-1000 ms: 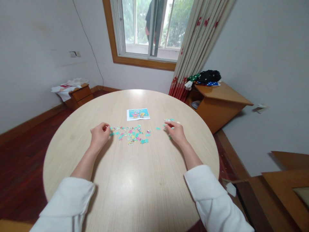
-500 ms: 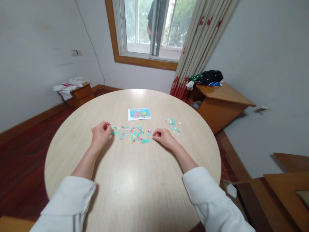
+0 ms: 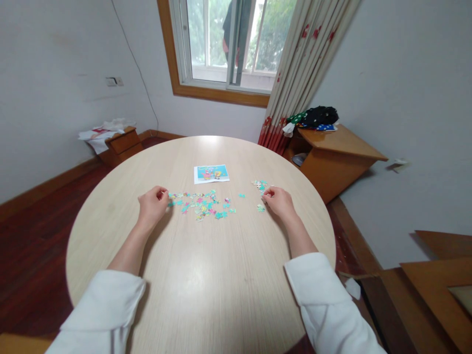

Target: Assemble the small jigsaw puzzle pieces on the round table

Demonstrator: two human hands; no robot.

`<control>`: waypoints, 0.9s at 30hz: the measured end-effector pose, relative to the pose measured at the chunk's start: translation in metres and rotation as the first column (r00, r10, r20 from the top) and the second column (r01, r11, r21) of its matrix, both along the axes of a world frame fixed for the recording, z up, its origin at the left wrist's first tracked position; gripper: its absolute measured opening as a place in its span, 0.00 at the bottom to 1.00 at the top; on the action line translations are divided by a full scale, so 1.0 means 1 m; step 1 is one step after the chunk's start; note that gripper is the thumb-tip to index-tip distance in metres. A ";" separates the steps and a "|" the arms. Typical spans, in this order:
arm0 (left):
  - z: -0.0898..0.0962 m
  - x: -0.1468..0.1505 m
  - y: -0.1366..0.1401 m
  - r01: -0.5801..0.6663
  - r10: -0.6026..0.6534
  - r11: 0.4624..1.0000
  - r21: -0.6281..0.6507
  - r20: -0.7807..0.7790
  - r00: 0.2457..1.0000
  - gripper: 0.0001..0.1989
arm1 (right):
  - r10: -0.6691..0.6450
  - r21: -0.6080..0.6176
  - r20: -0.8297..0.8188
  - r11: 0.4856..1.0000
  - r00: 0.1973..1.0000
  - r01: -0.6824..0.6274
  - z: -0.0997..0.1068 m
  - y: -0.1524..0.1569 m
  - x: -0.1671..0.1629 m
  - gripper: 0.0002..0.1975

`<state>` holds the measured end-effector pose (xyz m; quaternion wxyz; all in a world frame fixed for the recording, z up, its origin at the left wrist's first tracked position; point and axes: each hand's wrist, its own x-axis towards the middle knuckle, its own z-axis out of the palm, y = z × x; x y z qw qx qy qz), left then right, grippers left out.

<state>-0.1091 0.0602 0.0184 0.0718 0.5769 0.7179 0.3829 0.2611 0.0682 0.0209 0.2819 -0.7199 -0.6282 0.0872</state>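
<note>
Small puzzle pieces in teal, pink, yellow and white lie in a loose pile [image 3: 202, 204] on the round table. My left hand [image 3: 152, 205] rests at the pile's left end, fingers curled and pinched together; whatever is between the tips is hidden. On the right is a smaller cluster of puzzle pieces [image 3: 261, 185]. My right hand [image 3: 280, 201] is over its near right side, thumb and forefinger closed in a pinch. I cannot make out what, if anything, they hold. A picture card [image 3: 212, 174] with two cartoon figures on blue lies behind the pile.
The pale round table [image 3: 199, 275] fills the middle. A wooden cabinet [image 3: 332, 157] with dark cloth [image 3: 320, 116] on top stands at the back right beside a curtain [image 3: 298, 64]. A small drawer unit [image 3: 124, 143] stands at the back left.
My right hand has moved right, from the main pile's right end to the smaller cluster. Teal pieces it covered now show on the table. My left hand has stayed in place.
</note>
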 end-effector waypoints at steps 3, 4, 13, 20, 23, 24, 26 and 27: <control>0.000 0.000 0.000 -0.003 0.003 1.000 0.006 -0.001 1.000 0.11 | -0.042 -0.121 0.052 0.992 0.998 0.048 0.000 0.001 0.011 0.05; 0.000 0.000 0.000 -0.003 0.003 1.000 0.009 -0.003 1.000 0.11 | -0.044 -0.146 0.064 0.988 0.997 0.053 0.000 0.001 0.011 0.06; 0.000 0.000 0.000 -0.004 0.004 1.000 0.001 -0.015 1.000 0.11 | 0.041 -0.093 -0.054 0.995 0.998 -0.046 -0.004 0.002 0.009 0.03; 0.000 0.000 0.001 0.000 0.000 1.000 0.018 -0.019 1.000 0.11 | 0.350 0.226 -0.123 0.921 0.929 -0.317 -0.012 0.002 -0.032 0.06; -0.002 -0.001 0.001 -0.001 0.001 1.000 0.021 -0.017 1.000 0.11 | 0.438 0.248 -0.035 0.875 0.898 -0.416 -0.018 0.003 -0.048 0.07; -0.002 -0.001 0.001 0.000 0.001 1.000 0.019 -0.013 1.000 0.11 | 0.458 0.242 -0.011 0.864 0.889 -0.442 -0.019 0.003 -0.051 0.07; -0.002 -0.001 0.001 0.002 -0.002 1.000 0.012 -0.002 1.000 0.12 | 0.477 0.210 0.010 0.858 0.879 -0.469 -0.021 0.003 -0.054 0.08; -0.001 -0.001 0.001 0.002 -0.002 1.000 0.008 0.003 1.000 0.12 | 0.480 0.188 0.009 0.861 0.877 -0.473 -0.021 0.003 -0.054 0.08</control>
